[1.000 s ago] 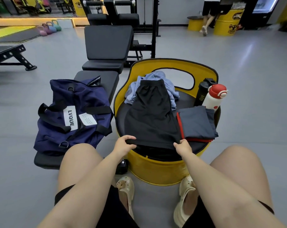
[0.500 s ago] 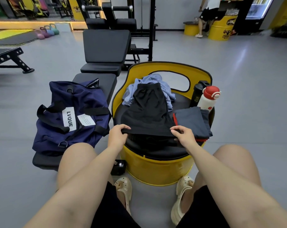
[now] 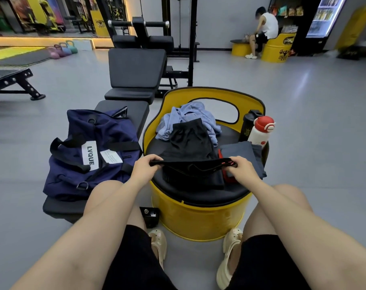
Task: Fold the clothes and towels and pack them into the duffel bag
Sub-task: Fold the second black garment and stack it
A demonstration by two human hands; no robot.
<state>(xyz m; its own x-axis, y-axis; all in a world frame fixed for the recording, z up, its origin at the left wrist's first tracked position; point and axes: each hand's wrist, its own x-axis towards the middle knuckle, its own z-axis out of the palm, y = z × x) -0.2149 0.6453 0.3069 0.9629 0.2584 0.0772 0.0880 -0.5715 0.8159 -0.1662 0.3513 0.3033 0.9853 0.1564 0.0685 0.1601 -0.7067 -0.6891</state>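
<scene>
One head view is on file, and in it we read "LVQUE" on a white label on the navy duffel bag (image 3: 89, 155), which lies on a black bench (image 3: 123, 114) left of the yellow drum seat (image 3: 201, 218). We record black shorts (image 3: 190, 147) spread on that seat, dark and matte, long axis running away from us, waistband far. Left hand (image 3: 145, 169) and right hand (image 3: 243, 169) each pinch the near hem, lifted off the seat.

You see soft matt black cloth shorts (image 3: 190, 141) on a smooth black padded seat (image 3: 201, 195), shiny yellow metal drum (image 3: 198, 218) under that seat, fuzzy blue towel (image 3: 188, 116) at its back, dark blue woven cloth duffel bag (image 3: 89, 151) left of the seat, shiny plastic bottle (image 3: 259, 132) at its right edge.
</scene>
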